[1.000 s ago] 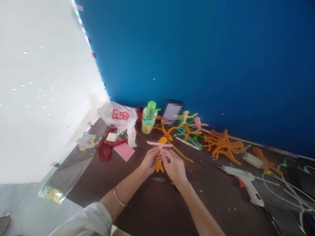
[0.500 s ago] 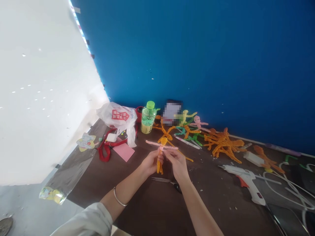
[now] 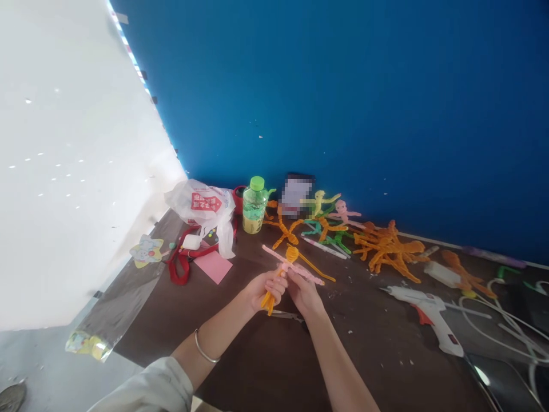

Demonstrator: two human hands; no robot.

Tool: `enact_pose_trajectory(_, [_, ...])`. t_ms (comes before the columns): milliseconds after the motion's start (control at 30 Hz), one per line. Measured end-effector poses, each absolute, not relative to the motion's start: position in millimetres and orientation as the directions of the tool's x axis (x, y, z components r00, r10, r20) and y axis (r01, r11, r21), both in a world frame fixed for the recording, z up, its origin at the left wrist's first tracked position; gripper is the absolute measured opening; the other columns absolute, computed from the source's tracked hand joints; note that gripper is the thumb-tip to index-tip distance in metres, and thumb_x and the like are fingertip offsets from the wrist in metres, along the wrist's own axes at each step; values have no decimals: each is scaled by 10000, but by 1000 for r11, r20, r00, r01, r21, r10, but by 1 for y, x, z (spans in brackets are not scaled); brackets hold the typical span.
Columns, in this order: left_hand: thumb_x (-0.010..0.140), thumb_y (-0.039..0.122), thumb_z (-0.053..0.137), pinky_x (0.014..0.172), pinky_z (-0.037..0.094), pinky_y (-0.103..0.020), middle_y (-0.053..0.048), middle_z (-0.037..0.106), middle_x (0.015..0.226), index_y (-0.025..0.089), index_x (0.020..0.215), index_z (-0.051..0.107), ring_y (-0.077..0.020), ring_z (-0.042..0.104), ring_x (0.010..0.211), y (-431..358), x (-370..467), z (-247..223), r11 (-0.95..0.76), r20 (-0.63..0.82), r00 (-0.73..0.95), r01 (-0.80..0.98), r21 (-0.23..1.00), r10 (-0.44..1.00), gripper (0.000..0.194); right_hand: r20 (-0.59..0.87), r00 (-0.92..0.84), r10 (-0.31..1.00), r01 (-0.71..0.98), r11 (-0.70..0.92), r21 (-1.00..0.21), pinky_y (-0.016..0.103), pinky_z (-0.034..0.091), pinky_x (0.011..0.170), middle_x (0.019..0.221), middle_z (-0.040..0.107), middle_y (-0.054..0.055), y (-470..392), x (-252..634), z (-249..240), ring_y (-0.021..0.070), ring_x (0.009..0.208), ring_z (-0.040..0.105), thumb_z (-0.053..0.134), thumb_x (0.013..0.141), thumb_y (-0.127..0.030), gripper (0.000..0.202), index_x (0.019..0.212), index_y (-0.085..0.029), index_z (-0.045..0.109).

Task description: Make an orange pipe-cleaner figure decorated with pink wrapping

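A small fuzzy-wire figure (image 3: 292, 254) has an orange head, pink arms stretched out to both sides and orange legs. My left hand (image 3: 269, 287) is closed around its body, with the orange legs sticking out below the fingers. Pinching the pink part just below the head is my right hand (image 3: 302, 290). The figure leans, its head tipped to the right. Scissors (image 3: 285, 315) lie on the table beneath the hands, partly hidden by them. Behind the figure a loose orange stem (image 3: 317, 268) slants across the table.
Behind are a green-capped bottle (image 3: 254, 209), a plastic bag (image 3: 201, 200) and small coloured figures (image 3: 319, 205). An orange pile (image 3: 388, 249) and a glue gun (image 3: 429, 312) with white cable lie right. Pink paper (image 3: 213, 266) and a red strap (image 3: 178, 269) lie left.
The figure has tilted, its head now leaning right and its legs swinging left. My left hand has wrapped further round the body, and my right hand has moved slightly down. The view has shifted a little.
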State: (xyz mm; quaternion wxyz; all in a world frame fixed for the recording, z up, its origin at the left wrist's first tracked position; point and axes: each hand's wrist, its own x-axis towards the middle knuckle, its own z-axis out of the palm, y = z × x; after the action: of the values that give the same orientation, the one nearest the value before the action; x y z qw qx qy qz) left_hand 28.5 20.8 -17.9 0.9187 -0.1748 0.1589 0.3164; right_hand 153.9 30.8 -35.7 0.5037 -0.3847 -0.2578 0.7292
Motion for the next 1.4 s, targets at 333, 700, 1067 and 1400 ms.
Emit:
enact_pose_trajectory(333, [828, 486, 376, 277, 183, -62, 61, 347, 446, 97, 574, 481, 38, 240, 279, 29, 30, -25, 887, -555, 734, -461, 15, 391, 476, -265, -127, 956, -505, -292, -812, 289, 476, 586, 728, 649, 29, 26, 155, -27, 145, 619, 582, 714, 624, -264, 138, 697, -181, 632])
enact_pose_trajectory(700, [597, 217, 711, 680, 462, -247, -37, 613, 845, 194, 886, 610, -137, 567, 709, 13, 46, -18, 99, -141, -136, -280, 955, 981, 306, -113, 286, 951, -241, -43, -970, 280, 448, 575, 645, 617, 22, 19, 151, -25, 153, 621, 556, 715, 619, -312, 205, 608, -151, 589])
enact_pose_trajectory(1067, [715, 248, 598, 677, 443, -264, -55, 656, 738, 196, 774, 685, -162, 576, 666, 9, 43, -24, 4, -4, -134, -4, 1000, 991, 117, -79, 324, 943, 17, -89, -996, 301, 473, 665, 758, 685, 46, 11, 146, -14, 194, 726, 611, 689, 638, -344, 202, 735, -167, 676])
enact_pose_trajectory(1400, [638, 347, 676, 477, 414, -213, -22, 592, 586, 104, 696, 615, -78, 516, 452, 19, 47, -29, 260, -273, 56, -533, 805, 960, 258, -48, 180, 982, -213, -8, -977, 383, 470, 786, 899, 675, 72, 14, 152, -28, 226, 859, 606, 661, 682, -308, 174, 796, -179, 683])
